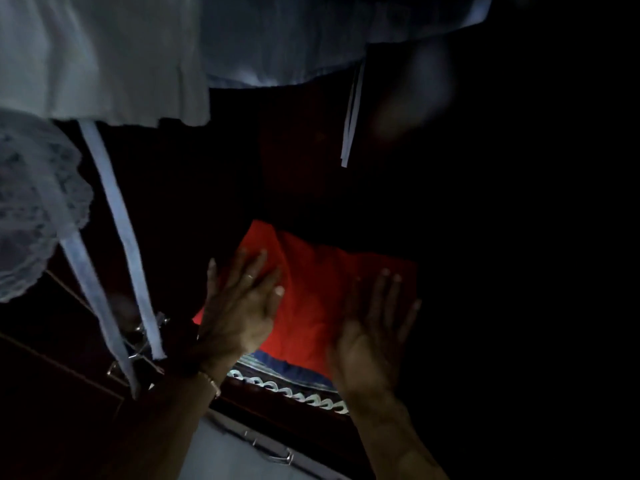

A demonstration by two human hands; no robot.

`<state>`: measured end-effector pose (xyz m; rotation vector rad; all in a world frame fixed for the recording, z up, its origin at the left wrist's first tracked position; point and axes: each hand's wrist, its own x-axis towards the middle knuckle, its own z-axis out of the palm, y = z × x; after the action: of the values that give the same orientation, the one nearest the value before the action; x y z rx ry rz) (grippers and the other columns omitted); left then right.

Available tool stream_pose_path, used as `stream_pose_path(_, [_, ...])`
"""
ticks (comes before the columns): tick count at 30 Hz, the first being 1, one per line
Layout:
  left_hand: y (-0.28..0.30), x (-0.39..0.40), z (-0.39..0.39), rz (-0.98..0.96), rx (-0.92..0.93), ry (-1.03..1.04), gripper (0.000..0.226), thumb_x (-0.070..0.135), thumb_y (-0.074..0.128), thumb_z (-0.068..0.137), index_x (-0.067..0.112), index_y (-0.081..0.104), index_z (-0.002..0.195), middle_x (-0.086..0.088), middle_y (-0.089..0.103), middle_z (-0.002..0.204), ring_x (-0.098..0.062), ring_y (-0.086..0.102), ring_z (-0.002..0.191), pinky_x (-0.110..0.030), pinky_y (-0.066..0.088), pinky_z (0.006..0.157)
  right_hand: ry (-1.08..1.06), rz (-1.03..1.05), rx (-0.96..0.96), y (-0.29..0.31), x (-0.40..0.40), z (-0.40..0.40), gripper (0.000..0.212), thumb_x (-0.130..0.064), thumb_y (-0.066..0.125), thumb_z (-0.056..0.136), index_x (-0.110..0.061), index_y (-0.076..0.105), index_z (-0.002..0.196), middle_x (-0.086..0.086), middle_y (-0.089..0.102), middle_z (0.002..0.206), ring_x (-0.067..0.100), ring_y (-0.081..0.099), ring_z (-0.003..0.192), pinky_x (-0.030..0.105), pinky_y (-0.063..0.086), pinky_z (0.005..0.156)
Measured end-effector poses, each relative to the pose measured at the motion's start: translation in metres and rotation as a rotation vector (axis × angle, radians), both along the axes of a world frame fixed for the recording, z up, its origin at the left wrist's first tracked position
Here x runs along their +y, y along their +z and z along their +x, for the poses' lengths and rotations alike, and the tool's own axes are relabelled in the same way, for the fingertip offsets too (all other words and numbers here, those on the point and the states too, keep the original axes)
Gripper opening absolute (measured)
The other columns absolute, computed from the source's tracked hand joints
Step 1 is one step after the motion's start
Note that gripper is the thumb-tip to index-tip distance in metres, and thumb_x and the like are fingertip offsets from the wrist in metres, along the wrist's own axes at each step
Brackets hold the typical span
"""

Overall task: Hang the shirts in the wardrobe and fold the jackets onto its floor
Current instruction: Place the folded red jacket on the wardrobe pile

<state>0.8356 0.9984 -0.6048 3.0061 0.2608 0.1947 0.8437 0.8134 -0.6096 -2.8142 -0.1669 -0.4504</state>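
Observation:
A folded red jacket (311, 289) lies on the dark wardrobe floor, on top of a blue garment with white trim (287, 379). My left hand (239, 306) presses flat on the jacket's left side, fingers straight and spread. On its right side my right hand (374, 327) also lies flat with straight fingers. Pale shirts (138, 53) hang overhead at the top, with long light-blue ties (114, 216) dangling down on the left.
A white lace garment (31, 202) hangs at the far left. The wardrobe's dark wooden front edge (277, 407) runs below the jacket, with metal fittings (138, 351) at the left. The right side of the wardrobe is black and unreadable.

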Motion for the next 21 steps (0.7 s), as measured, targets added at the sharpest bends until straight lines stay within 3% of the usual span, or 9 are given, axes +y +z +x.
stream_pose_path(2, [-0.007, 0.0, 0.0, -0.063, 0.159, 0.01, 0.081, 0.066, -0.006, 0.079, 0.042, 0.017, 0.153, 0.012, 0.01, 0.164, -0.014, 0.002, 0.152, -0.054, -0.01, 0.117, 0.05, -0.054, 0.058, -0.009, 0.006, -0.003, 0.057, -0.034, 0.039, 0.085, -0.002, 0.066, 0.123, 0.034, 0.053, 0.133, 0.047, 0.05, 0.127, 0.058, 0.021, 0.113])
stream_pose_path(5, [-0.013, 0.012, -0.002, -0.134, 0.234, 0.058, 0.091, 0.072, -0.013, 0.069, 0.043, 0.001, 0.154, 0.014, -0.004, 0.164, -0.008, -0.009, 0.15, -0.051, -0.008, 0.119, 0.027, -0.08, 0.168, -0.022, 0.001, -0.007, 0.06, -0.044, 0.034, 0.095, -0.003, 0.064, 0.128, 0.033, 0.055, 0.132, 0.048, 0.053, 0.123, 0.056, 0.025, 0.11])
stream_pose_path(8, [-0.01, 0.012, -0.014, -0.122, 0.201, 0.043, 0.093, 0.075, -0.012, 0.072, 0.038, 0.003, 0.156, 0.009, -0.003, 0.165, -0.01, -0.01, 0.15, -0.045, -0.006, 0.119, 0.024, -0.052, 0.173, -0.018, 0.001, -0.01, 0.068, -0.05, 0.021, 0.099, -0.005, 0.062, 0.129, 0.035, 0.053, 0.132, 0.051, 0.051, 0.124, 0.057, 0.024, 0.11])
stream_pose_path(12, [-0.01, 0.005, -0.058, -0.069, 0.108, 0.0, 0.101, 0.079, -0.019, 0.072, 0.031, 0.007, 0.157, 0.005, 0.006, 0.165, -0.014, -0.007, 0.151, -0.044, -0.005, 0.121, 0.104, -0.1, 0.126, -0.005, 0.007, -0.037, 0.064, -0.047, 0.038, 0.088, -0.007, 0.059, 0.133, 0.033, 0.05, 0.136, 0.05, 0.048, 0.127, 0.057, 0.022, 0.11])
stream_pose_path(15, [-0.006, -0.001, -0.108, -0.061, 0.088, -0.005, 0.102, 0.076, -0.024, 0.076, 0.026, 0.014, 0.156, 0.001, 0.012, 0.164, -0.016, -0.003, 0.151, -0.043, -0.002, 0.121, 0.177, -0.124, 0.112, 0.009, 0.002, -0.077, 0.069, -0.046, 0.038, 0.084, -0.009, 0.052, 0.14, 0.028, 0.049, 0.14, 0.046, 0.047, 0.13, 0.057, 0.021, 0.108])
stream_pose_path(19, [0.001, -0.021, -0.187, 0.021, 0.129, 0.027, 0.076, 0.061, 0.004, 0.099, 0.017, 0.043, 0.147, -0.006, 0.041, 0.153, -0.019, 0.016, 0.147, -0.043, 0.014, 0.114, 0.26, -0.112, 0.125, 0.03, -0.014, -0.141, 0.067, -0.047, 0.038, 0.086, -0.011, 0.051, 0.142, 0.024, 0.047, 0.144, 0.043, 0.045, 0.134, 0.059, 0.021, 0.108])
stream_pose_path(21, [0.009, -0.036, -0.238, 0.043, 0.132, 0.055, 0.07, 0.057, 0.011, 0.101, 0.016, 0.048, 0.144, -0.006, 0.047, 0.149, -0.02, 0.023, 0.144, -0.043, 0.014, 0.112, 0.306, -0.108, 0.14, 0.045, -0.031, -0.179, 0.067, -0.047, 0.038, 0.085, -0.012, 0.054, 0.14, 0.023, 0.048, 0.144, 0.043, 0.045, 0.134, 0.059, 0.021, 0.108])
